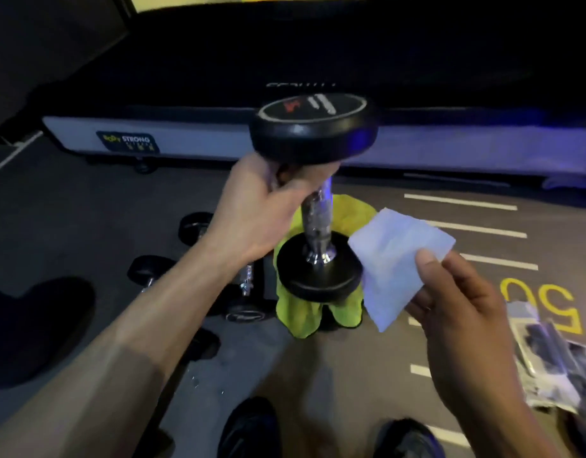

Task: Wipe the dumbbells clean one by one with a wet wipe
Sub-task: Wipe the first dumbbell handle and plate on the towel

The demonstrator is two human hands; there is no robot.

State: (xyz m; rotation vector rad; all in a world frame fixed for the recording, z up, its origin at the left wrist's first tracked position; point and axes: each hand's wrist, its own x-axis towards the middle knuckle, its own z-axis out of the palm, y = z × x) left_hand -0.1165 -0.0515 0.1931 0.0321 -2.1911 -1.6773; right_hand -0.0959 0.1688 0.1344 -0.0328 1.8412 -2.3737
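My left hand [252,209] gripped the upright dumbbell [314,193] by its chrome handle, my right hand [456,312] pinched the wet wipe [395,262] just beside its lower head, perhaps touching

Open floor [367,352] lies between the shoes [248,428] and the yellow cloth [305,312]. Spare dumbbells [245,292] crowd the left; a wrapper pile [549,365] blocks the right, the platform [192,137] behind.
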